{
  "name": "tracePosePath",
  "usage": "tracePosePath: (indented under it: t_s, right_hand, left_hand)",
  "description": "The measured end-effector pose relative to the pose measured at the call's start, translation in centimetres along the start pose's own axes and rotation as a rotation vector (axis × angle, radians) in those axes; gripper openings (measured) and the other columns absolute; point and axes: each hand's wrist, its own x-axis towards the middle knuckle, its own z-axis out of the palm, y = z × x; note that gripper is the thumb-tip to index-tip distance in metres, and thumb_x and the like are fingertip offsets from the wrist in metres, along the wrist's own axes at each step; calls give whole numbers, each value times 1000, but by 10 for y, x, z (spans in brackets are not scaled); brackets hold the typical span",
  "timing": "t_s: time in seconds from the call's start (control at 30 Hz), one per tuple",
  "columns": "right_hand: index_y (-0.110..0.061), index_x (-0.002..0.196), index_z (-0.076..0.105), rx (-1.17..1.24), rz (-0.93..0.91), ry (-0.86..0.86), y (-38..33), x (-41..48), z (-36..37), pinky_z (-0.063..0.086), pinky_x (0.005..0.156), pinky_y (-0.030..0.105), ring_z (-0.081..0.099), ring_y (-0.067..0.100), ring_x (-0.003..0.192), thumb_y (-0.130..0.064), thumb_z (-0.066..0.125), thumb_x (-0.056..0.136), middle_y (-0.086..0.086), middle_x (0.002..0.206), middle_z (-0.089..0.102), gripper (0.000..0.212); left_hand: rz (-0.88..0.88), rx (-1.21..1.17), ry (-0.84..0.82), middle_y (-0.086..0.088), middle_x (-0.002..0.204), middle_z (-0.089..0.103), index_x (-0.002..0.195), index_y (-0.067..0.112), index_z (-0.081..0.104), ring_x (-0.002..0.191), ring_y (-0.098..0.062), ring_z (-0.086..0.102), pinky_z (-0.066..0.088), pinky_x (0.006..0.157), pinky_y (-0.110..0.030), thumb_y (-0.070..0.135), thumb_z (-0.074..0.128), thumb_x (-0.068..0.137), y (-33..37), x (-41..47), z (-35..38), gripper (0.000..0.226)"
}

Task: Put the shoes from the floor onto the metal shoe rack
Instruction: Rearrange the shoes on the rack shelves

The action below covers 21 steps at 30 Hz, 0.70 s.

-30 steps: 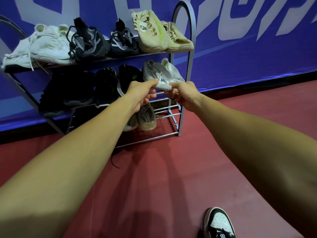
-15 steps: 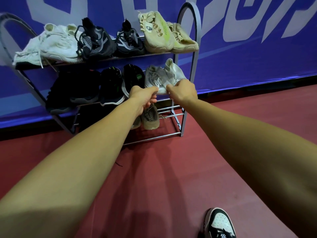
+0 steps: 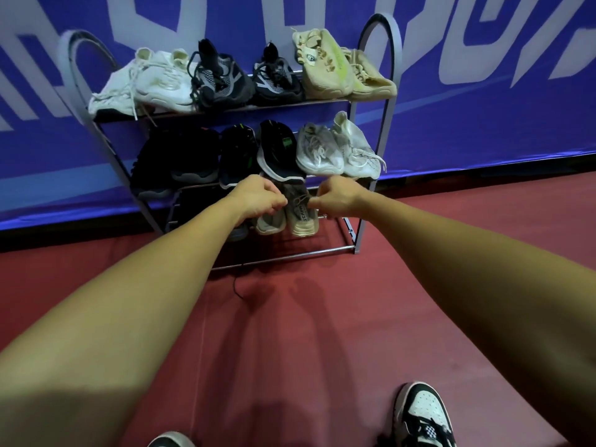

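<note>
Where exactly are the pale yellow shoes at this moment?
In the head view, the pale yellow shoes lie on the top shelf of the metal shoe rack, at its right end, beside the black-and-grey pair.

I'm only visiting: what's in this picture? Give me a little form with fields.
Setting: red floor, blue banner behind
Furniture: metal shoe rack, three shelves
Top shelf: white sneakers, black-grey sneakers, tan sneakers
Middle shelf: black shoes, off-white sneakers
Bottom shelf: beige sneakers, partly behind the hands
Left hand: fingers curled, before the bottom shelf
Right hand: fingers curled by the beige laces; grip unclear
Foreground: black-and-white sneaker on the floor
</note>
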Motion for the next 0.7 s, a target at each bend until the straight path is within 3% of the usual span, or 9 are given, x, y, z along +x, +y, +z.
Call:
tracePosePath:
  t_s: [0.07,0.17,0.23,0.33,0.47,0.6,0.7]
  right_hand:
    - [-4,88,74,-13,-28,-158,-6,-1,13,55,70,27,72,21,81,-27,63,91,10,89,77,25]
    - [-11,80,75,-120,-48,-190,-14,6,31,51,65,25,71,17,79,-30,65,88,3,83,77,23]
    - [-15,74,73,-139,-63,-203,-24,13,41,45,56,21,71,17,74,-31,64,86,2,79,76,22]
    - [-16,75,70,-156,-79,-203,-40,23,58,44,59,23,65,17,68,-38,66,86,2,75,73,25]
    - [-14,80,71,-190,-97,-229,-63,41,86,40,53,23,63,20,72,-39,66,87,6,79,72,26]
    - [-15,90,66,-296,-110,-239,-82,65,115,46,70,29,62,26,84,-44,68,83,8,97,71,29]
    - [-18,113,62,-418,-142,-183,-90,78,134,44,75,33,63,32,104,-43,68,83,7,112,64,40]
  left_hand:
    - [1,121,0,-4,69,68,84,9,74,59,-12,61,46,52,-18,17,74,81,-15,-4,-8,9]
    - [-33,283,26,-2,78,74,76,20,73,79,-17,68,56,76,-28,22,76,78,-39,-9,-24,5]
    - [-63,377,37,-1,85,73,74,24,70,85,-18,67,54,77,-28,26,75,77,-55,-12,-34,7]
    - [-101,478,43,-1,87,72,75,25,69,84,-19,67,48,71,-27,30,73,77,-77,-14,-45,7]
    - [-136,603,23,-3,92,71,88,25,71,86,-24,67,57,82,-34,34,70,77,-103,-13,-57,15]
    - [-132,797,-18,-5,109,67,109,23,67,101,-30,65,55,89,-41,37,68,82,-122,-3,-65,31]
    - [-72,891,-14,-8,117,65,120,21,62,107,-33,63,53,86,-42,40,68,83,-132,13,-59,42]
